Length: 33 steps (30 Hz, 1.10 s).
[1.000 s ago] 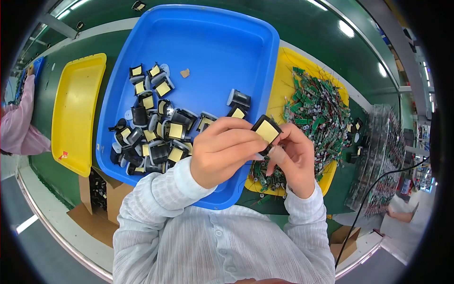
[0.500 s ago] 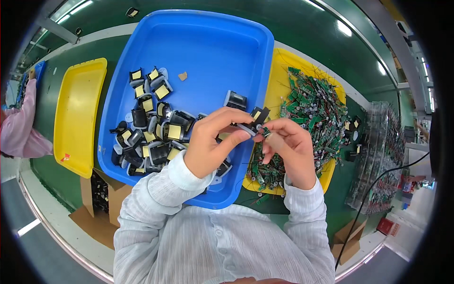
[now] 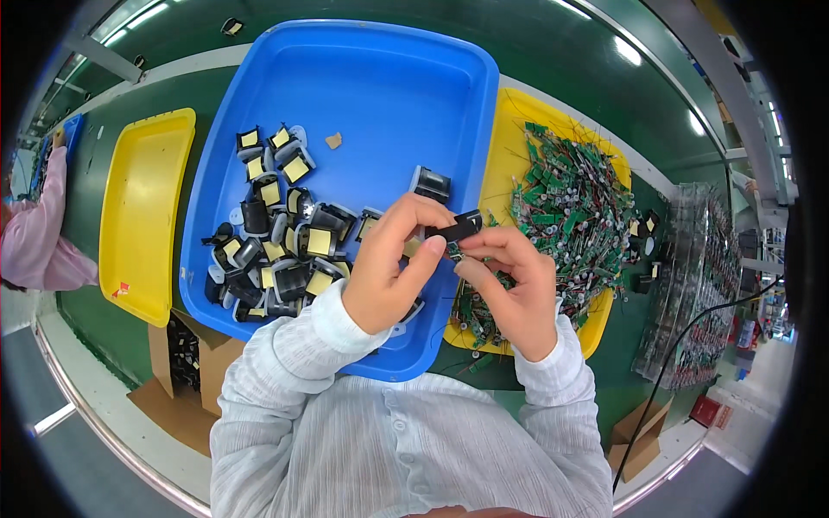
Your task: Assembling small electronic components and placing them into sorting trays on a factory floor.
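Note:
My left hand (image 3: 393, 259) is closed on a black plastic housing (image 3: 462, 226), held over the right side of the blue tray (image 3: 371, 65). My right hand (image 3: 514, 281) pinches a small green circuit board (image 3: 454, 251) against the underside of that housing; fingers partly cover where the two meet. Below and left of my left hand lie many similar black housings (image 3: 289, 281) with grey end pieces and pale yellow pads. One black housing (image 3: 430, 183) sits apart, just beyond my fingers. Under my right hand a yellow tray (image 3: 505, 112) bears a heap of green circuit boards (image 3: 570, 216) with thin wires.
Farther left stand a yellow tray (image 3: 142, 207) and an open cardboard box (image 3: 211, 363) of dark parts. A person in a pink sleeve (image 3: 52, 216) works at the far left. To the right are stacked clear trays (image 3: 691, 285), a black cable (image 3: 682, 345) and another cardboard box (image 3: 639, 440).
The housing has turned in my left hand, so its long black side now faces up. My right hand has shifted slightly down and left, keeping the board against it.

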### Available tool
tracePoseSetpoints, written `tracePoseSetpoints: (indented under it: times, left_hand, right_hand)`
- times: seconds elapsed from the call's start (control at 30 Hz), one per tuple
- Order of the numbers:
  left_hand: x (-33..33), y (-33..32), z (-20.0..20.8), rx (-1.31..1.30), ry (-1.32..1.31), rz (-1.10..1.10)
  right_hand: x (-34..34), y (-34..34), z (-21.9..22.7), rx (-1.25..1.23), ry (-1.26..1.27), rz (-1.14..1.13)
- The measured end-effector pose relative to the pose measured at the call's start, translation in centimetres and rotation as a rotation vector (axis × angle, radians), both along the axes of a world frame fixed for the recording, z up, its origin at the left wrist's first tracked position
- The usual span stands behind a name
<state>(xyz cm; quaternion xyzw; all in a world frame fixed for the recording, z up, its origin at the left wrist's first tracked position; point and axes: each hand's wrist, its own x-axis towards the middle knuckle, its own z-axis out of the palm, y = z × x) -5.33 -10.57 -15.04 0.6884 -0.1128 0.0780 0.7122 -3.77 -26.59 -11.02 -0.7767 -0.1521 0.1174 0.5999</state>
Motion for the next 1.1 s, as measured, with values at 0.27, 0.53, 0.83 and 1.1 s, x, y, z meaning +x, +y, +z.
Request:
tracePoseSetpoints:
  times: [0.27,0.53,0.83,1.1]
  left_hand:
    - [-0.2,0.5,1.1,0.007,0.069,-0.11]
    - [0.0,0.9,1.1,-0.11,0.097,-0.013]
    - [-0.2,0.5,1.3,-0.357,0.371,-0.206]
    - [-0.5,0.0,0.8,-0.275,0.345,-0.15]
  right_hand:
    - [0.7,-0.7,-0.1,-0.023,-0.004,-0.007]
    - [0.5,-1.2,0.9,0.245,0.291,0.048]
    - [1.0,-1.4,0.7,0.455,0.52,0.036]
    - [1.0,-1.3,0.5,0.525,0.585,0.016]
